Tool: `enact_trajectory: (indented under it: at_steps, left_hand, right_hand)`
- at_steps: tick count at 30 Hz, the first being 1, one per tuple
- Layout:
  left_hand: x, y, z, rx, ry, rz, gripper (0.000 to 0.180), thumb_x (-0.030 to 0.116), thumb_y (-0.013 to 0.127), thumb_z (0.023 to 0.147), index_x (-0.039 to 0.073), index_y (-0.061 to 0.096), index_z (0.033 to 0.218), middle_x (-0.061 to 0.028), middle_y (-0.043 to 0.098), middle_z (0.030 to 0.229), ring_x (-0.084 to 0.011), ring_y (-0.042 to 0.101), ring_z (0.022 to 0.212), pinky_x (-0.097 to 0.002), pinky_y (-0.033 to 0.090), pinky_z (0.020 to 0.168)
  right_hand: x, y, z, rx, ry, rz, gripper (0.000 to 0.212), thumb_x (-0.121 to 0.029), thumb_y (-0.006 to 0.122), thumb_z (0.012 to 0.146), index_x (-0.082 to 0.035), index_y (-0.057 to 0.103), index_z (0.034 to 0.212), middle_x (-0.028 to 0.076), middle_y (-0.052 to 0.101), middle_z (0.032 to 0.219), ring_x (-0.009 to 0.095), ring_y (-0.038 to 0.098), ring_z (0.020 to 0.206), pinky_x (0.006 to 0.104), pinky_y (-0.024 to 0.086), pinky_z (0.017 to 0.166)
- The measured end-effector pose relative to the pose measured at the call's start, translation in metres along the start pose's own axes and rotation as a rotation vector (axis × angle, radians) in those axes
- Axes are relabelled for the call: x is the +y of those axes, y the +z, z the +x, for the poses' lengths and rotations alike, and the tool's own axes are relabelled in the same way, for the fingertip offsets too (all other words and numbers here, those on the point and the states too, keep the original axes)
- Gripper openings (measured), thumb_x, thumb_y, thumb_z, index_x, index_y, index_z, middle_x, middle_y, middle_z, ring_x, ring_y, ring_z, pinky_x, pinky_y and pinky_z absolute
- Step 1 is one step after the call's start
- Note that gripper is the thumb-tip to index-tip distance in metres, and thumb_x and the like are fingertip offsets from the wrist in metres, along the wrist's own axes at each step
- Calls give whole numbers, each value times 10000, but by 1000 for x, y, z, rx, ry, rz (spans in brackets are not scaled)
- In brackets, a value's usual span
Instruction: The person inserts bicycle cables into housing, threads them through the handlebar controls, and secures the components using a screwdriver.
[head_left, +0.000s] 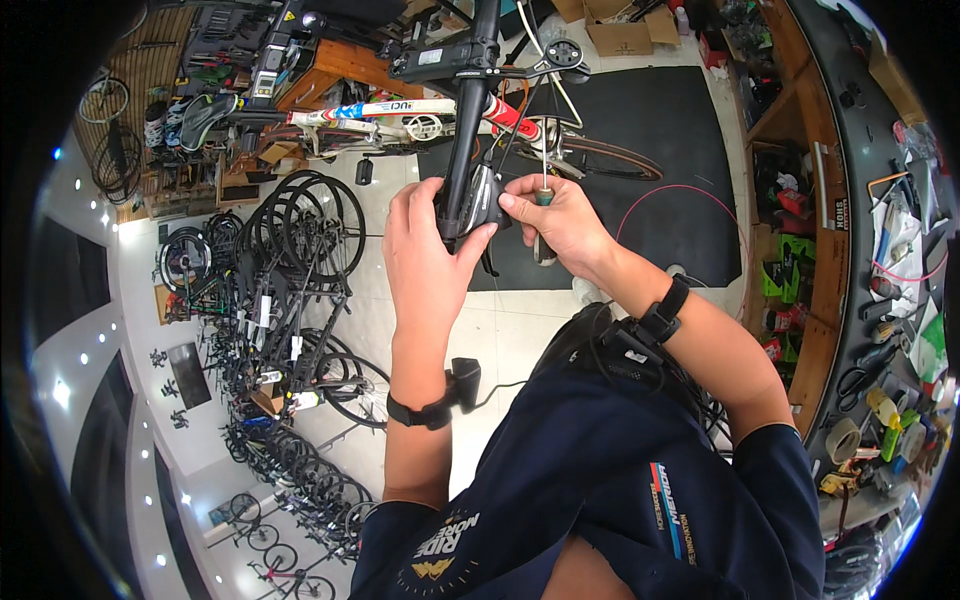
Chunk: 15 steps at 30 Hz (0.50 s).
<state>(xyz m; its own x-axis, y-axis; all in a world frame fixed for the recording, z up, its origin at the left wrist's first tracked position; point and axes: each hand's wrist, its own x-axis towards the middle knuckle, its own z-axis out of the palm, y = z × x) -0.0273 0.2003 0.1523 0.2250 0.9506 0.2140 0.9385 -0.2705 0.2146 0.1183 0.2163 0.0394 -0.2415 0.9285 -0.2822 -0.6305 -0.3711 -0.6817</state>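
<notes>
A black handlebar (467,130) runs down from the top of the head view, with a grey and black shifter (482,197) near its lower end. My left hand (425,235) wraps round that bar end, fingers on its left side and thumb on the shifter's lower right. At the shifter's right side is my right hand (560,220), thumb and forefinger touching its edge. That hand is also closed around a screwdriver (543,197), whose shaft points away from me. Below the shifter, part of a black brake lever (490,262) shows. Behind the bar is a white, red and blue bicycle frame (390,110).
Under the bicycle's wheel (615,152) lies a black mat (650,110), crossed by a thin pink cable (640,197). A workbench with scissors (862,375) and a tape roll (843,440) runs along the right. Rows of bicycles (320,230) stand at left. A cardboard box (620,38) sits far back.
</notes>
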Motion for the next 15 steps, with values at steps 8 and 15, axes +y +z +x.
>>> enact_trajectory:
  at_steps: [8,15]
  left_hand:
    - [-5,4,-8,-16,22,0,559,191,832,766,86,591,1260,-170,484,1355,-366,520,1227,-446,439,1024]
    - [-6,6,-10,-27,109,99,492,190,800,808,135,660,1276,-170,468,1419,-352,502,1259,-435,425,1032]
  right_hand:
    - [1,2,-5,16,34,36,178,-106,740,905,21,636,974,28,631,767,73,530,534,223,431,464]
    - [0,4,-10,27,88,9,199,-146,741,915,2,653,1016,11,630,786,68,530,562,222,439,502]
